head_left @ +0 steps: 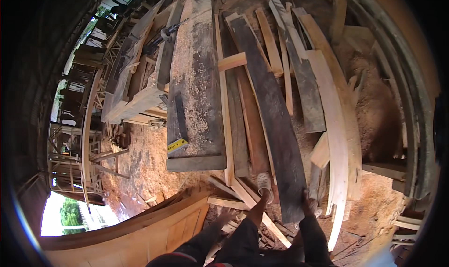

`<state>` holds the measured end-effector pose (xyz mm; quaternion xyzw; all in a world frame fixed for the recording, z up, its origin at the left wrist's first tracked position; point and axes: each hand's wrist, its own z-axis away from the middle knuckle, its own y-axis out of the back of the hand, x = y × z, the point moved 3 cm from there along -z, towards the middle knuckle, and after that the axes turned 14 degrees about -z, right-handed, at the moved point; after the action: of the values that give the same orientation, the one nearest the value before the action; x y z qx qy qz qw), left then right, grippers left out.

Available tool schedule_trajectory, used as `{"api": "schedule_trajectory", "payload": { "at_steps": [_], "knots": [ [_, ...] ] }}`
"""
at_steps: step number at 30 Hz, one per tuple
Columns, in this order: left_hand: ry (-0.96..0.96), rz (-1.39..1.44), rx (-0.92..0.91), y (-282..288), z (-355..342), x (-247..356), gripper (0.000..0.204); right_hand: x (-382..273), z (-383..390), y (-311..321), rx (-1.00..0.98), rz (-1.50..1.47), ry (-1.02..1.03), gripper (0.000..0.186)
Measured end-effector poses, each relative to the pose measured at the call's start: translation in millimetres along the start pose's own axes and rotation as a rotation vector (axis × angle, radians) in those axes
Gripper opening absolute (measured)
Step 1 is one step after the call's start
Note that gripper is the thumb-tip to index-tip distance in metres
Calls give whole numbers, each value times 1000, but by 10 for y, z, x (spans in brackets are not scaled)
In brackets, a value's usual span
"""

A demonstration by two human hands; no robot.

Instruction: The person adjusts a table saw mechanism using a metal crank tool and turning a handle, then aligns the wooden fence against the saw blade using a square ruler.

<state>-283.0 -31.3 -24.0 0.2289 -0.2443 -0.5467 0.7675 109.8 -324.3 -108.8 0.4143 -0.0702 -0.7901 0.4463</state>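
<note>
A long dark wooden plank [276, 108] slants from the far middle toward me. My right hand [307, 205] grips its near right edge, with the fingers partly hidden at the side. My left hand [227, 217] hangs lower left of the plank, apart from it and above wood scraps; its fingers are too blurred to make out. A short light wood block [232, 61] lies across the boards, against the far part of the dark plank. To the left, a try square [177, 144] with a yellow stock and dark blade rests on a sawdust-covered workbench [196, 162].
Several light boards [330, 126] lie right of the plank. A panelled wooden piece [140, 239] stands at the lower left. My foot in a pale clog [264, 185] is between boards. A power tool [161, 36] lies at the far left. Offcuts and sawdust cover the ground.
</note>
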Motion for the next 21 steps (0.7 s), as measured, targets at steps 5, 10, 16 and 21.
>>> {"api": "schedule_trajectory", "payload": {
  "at_steps": [5, 10, 16, 21],
  "knots": [
    [354, 591, -203, -339, 437, 356, 43, 630, -1092, -484, 6, 115, 90, 76],
    [503, 741, -249, -699, 1148, 794, 28, -447, -882, -844, -223, 44, 312, 59],
    [423, 713, -169, -588, 1356, 1112, 16, -2384, -96, -117, 116, -101, 536, 44],
    [371, 586, 592, -286, 1341, 407, 17, -5501, 1566, -362, -141, -332, 748, 39]
  ]
}}
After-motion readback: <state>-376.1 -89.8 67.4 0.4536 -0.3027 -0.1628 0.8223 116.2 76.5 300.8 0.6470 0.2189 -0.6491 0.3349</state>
